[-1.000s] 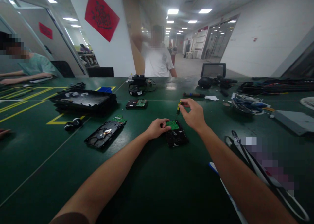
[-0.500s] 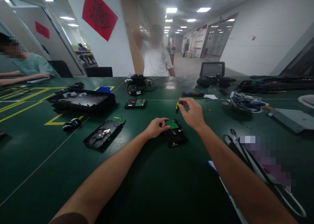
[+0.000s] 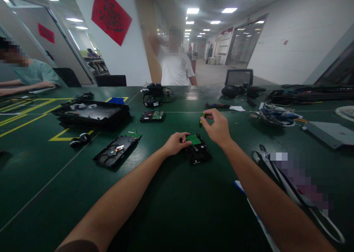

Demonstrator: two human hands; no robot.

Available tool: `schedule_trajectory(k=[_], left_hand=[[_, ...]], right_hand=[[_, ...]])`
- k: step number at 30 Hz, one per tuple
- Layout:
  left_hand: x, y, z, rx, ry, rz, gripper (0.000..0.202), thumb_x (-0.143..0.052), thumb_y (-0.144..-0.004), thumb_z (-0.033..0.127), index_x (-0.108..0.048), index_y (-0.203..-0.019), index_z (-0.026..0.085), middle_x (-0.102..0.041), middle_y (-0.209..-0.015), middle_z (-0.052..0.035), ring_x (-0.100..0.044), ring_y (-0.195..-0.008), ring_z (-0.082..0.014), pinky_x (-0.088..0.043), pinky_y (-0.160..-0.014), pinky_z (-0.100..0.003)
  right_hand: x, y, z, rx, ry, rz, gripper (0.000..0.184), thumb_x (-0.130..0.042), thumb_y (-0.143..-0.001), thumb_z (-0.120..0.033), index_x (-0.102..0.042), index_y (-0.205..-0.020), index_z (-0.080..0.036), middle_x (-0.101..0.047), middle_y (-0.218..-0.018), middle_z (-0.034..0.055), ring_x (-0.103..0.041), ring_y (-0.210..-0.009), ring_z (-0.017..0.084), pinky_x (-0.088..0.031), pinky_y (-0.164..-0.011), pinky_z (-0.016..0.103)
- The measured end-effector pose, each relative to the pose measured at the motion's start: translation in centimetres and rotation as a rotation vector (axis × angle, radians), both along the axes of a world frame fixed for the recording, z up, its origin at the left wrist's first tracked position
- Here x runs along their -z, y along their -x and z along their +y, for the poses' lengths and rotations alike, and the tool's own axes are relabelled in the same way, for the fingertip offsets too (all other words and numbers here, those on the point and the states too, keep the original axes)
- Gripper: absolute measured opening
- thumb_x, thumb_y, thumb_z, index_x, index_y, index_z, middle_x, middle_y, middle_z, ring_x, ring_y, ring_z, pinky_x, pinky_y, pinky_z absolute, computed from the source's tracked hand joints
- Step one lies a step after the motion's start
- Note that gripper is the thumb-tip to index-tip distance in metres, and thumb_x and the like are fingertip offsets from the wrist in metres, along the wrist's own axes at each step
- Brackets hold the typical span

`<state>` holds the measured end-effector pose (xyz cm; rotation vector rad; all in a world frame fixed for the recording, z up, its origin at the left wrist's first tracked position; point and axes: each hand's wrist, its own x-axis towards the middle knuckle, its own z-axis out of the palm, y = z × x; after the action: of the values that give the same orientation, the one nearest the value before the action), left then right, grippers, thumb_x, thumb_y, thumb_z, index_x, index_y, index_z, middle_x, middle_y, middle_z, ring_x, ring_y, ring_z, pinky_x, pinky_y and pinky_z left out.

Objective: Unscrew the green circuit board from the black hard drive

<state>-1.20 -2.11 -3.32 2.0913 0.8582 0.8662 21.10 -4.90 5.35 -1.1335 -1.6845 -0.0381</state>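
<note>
Left hand [image 3: 177, 144] was on the near black hard drive [image 3: 198, 154], thumb over the green circuit board [image 3: 194, 139], other fingers curled at the drive's left edge; grip closed on that edge. Drive lay flat on the green table [image 3: 166, 215], in front of the person, between the 2 forearms, board toward the far end.

Right hand [image 3: 217, 126] had the yellow-and-black screwdriver [image 3: 202, 120] pinched between thumb and fingers, grip clamped on the handle. Screwdriver stood nearly upright, slightly tilted, just above the drive's far end. Tip too small to see; could not tell if it touched the drive.

2 more drives on the table: an opened drive [image 3: 116, 151] left of the left hand, with a green board [image 3: 133, 134] at its far end, and a smaller-looking drive [image 3: 152, 116] farther back. Black trays [image 3: 91, 114] stacked at left, blue box [image 3: 116, 100] behind, 2 round black items [image 3: 80, 140] in front.

Dark long tool [image 3: 217, 105] lay beyond the right hand, white paper [image 3: 237, 108] at its end. Right side: cable bundle [image 3: 279, 115], grey metal box [image 3: 330, 132], lanyard [image 3: 287, 182]. Across the table: person in a white shirt [image 3: 177, 69]. Far left: person in a light green shirt [image 3: 41, 73], forearms on the table.
</note>
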Motion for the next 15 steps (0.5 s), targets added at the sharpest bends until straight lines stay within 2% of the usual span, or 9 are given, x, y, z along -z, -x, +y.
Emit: schedule_trajectory(k=[4, 9, 15], left_hand=[[0.20, 0.03, 0.09, -0.002, -0.016, -0.007, 0.041, -0.073, -0.084, 0.034, -0.041, -0.062, 0.023, -0.076, -0.092, -0.0079, -0.062, -0.129, -0.0307, -0.050, -0.092, -0.037], [0.14, 0.06, 0.07, 0.005, -0.001, -0.001, 0.040, -0.073, -0.084, 0.034, -0.041, -0.062, 0.023, -0.077, -0.097, -0.0075, -0.061, -0.130, -0.0299, -0.049, -0.093, -0.037], [0.04, 0.04, 0.02, 0.010, 0.004, 0.001, 0.040, -0.072, -0.085, 0.033, -0.040, -0.063, 0.023, -0.076, -0.095, -0.0074, -0.060, -0.131, -0.0294, -0.049, -0.094, -0.037]], right_hand=[[0.06, -0.08, 0.07, -0.010, 0.037, 0.040, 0.019, -0.067, -0.089, -0.033, -0.064, -0.105, -0.023, -0.073, -0.101, 0.0077, -0.070, -0.090, 0.025, -0.059, -0.086, 0.045], [-0.06, -0.16, -0.02, -0.018, 0.004, -0.034, 0.020, -0.064, -0.090, -0.030, -0.065, -0.109, -0.024, -0.070, -0.105, 0.0085, -0.068, -0.092, 0.025, -0.058, -0.086, 0.045], [-0.02, -0.08, -0.07, 0.004, 0.022, 0.007, 0.018, -0.068, -0.089, -0.032, -0.064, -0.104, -0.022, -0.071, -0.101, 0.0080, -0.069, -0.091, 0.025, -0.058, -0.085, 0.044]])
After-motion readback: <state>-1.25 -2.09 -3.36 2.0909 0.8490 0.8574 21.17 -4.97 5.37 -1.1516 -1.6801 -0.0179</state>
